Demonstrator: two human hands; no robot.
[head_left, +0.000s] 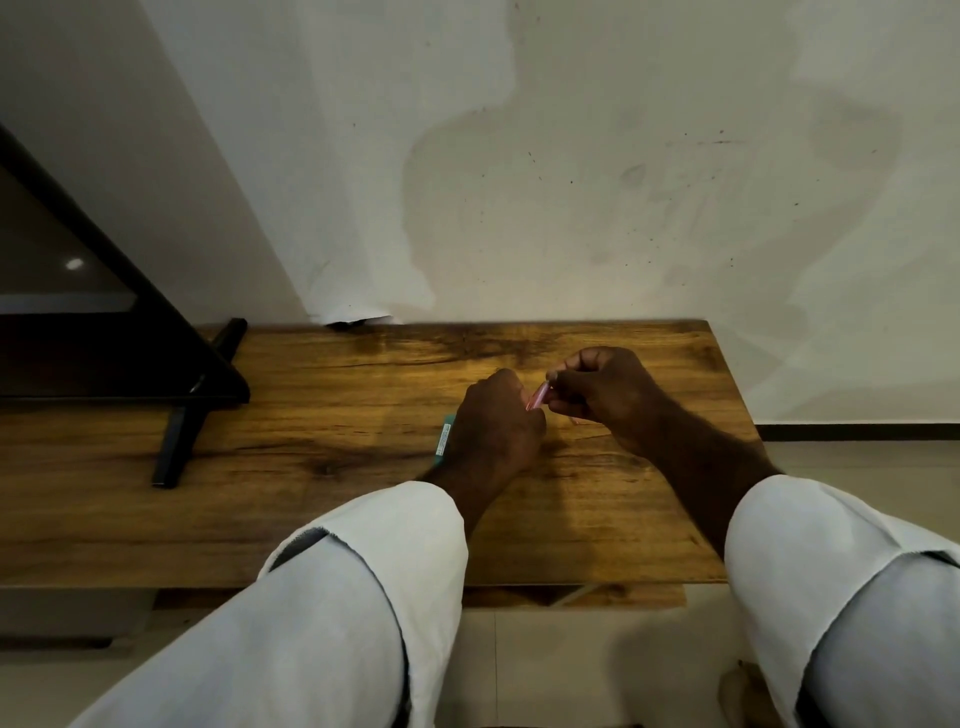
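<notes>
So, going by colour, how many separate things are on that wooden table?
Pink: 1, a small stick held between left hand and right hand.
Teal: 1, a labelled strip by the left hand.
Black: 1, a screen on its stand.
Total: 3.

Wooden table (332, 499) set against a wall, bearing a black screen (104, 332).
The screen stands on its black foot (179, 441) on the wood. Right of that foot, well apart, lies a flat teal-edged packet (443, 440), partly under the left hand (493, 431).
</notes>
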